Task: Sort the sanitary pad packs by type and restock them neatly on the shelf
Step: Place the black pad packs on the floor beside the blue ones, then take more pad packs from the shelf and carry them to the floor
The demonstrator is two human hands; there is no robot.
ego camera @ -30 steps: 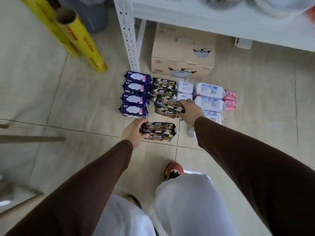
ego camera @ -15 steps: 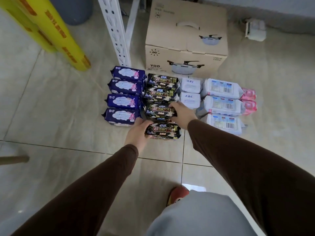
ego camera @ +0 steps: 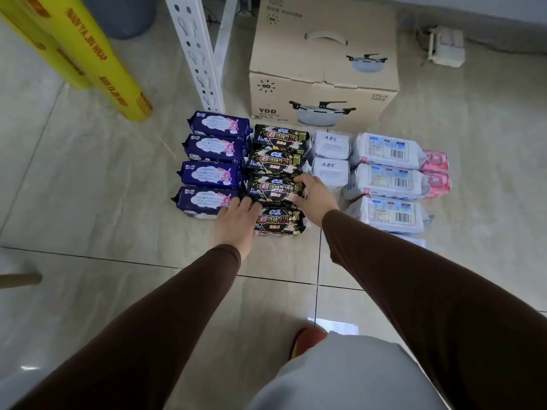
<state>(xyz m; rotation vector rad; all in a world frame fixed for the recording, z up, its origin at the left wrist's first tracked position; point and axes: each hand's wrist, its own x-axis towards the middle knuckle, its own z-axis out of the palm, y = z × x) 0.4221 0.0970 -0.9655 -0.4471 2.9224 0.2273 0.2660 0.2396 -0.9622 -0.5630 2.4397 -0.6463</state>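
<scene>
Pad packs lie on the tiled floor in columns by type: purple packs (ego camera: 211, 173), black packs (ego camera: 278, 161), small white ABC packs (ego camera: 331, 143), white barcode packs (ego camera: 387, 152) and pink packs (ego camera: 435, 161). The nearest black pack (ego camera: 281, 221) lies at the front of its column. My left hand (ego camera: 236, 221) touches its left end with fingers stretched out. My right hand (ego camera: 315, 196) grips the right end of the third black pack (ego camera: 272, 187), with fingers over its top edge and thumb below.
A cardboard cooker box (ego camera: 322, 84) stands right behind the packs, beside the white shelf post (ego camera: 195, 54). Yellow wrap rolls (ego camera: 97, 63) lean at the left, and a grey bin (ego camera: 124, 13) stands behind them. A white device (ego camera: 444, 48) lies at the back right. My shoe (ego camera: 307, 341) is near the tile joint.
My left hand has brought the black pack forward and set it on the floor at the front of the black column. My right hand stayed on the third black pack.
</scene>
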